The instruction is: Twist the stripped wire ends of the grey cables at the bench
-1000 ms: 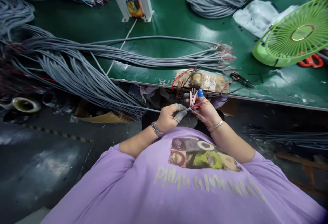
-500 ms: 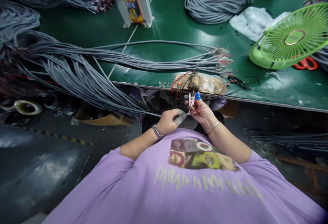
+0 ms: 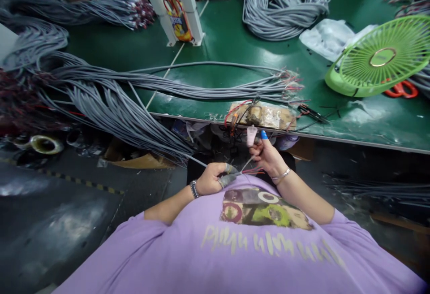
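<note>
My left hand (image 3: 214, 178), with greyish finger covers, pinches a grey cable (image 3: 195, 159) close to its stripped end. Thin red and other coloured wires (image 3: 251, 170) fan out from that end, in front of my shirt. My right hand (image 3: 267, 156), a blue cover on its raised thumb, is closed around a small pale pink clip (image 3: 251, 136), whose exact kind is unclear. A pale strand (image 3: 247, 164) runs taut from the cable end up to the right fingers. Behind the hands, at the bench edge, lies a taped cardboard piece (image 3: 268, 115) with black and red leads.
On the green bench (image 3: 215, 38) lie a long bundle of grey cables (image 3: 188, 88) and a coiled bundle (image 3: 285, 14). At right stand a green fan (image 3: 379, 58) and red-handled scissors (image 3: 401, 88). A white post (image 3: 188, 2) rises at the back; an open carton (image 3: 141, 157) is below the bench.
My left hand has moved down and left with the cable end. My right hand is now farther from it, the pale strand stretched between them. The whole view has shifted slightly.
</note>
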